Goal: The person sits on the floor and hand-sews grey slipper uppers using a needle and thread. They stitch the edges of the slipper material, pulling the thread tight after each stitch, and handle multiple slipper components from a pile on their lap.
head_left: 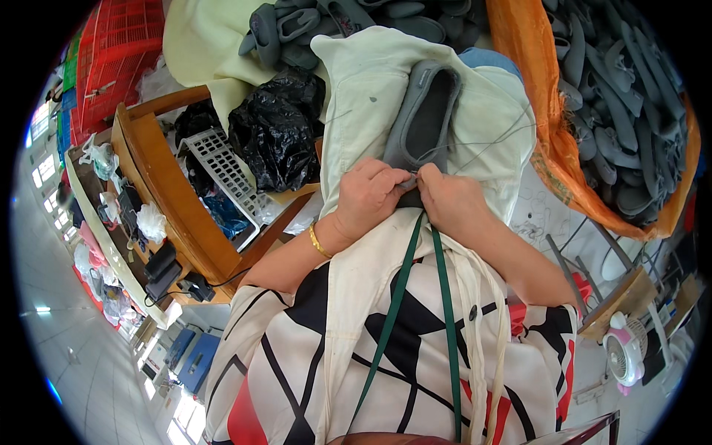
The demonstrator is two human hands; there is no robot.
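Note:
A dark grey slip-on shoe [421, 111] lies on the cream cloth [348, 96] over my lap, its opening up and one end toward me. My left hand [371, 194] is closed on the near end of the shoe, its thumb and forefinger pinched together. Right beside it, my right hand [451, 196] is closed on the same end, and the fingertips of both hands nearly meet. Thin grey thread [482, 141] runs from near the fingers across the cloth to the right. Whether a needle is between the fingers cannot be made out.
Many grey shoe pieces fill an orange sack [545, 96] at the right, and more grey shoes [297, 30] lie at the far side. On the left are a wooden drawer unit [174, 185], a black plastic bag [278, 126] and a red crate [119, 67]. A small fan [624, 352] stands lower right.

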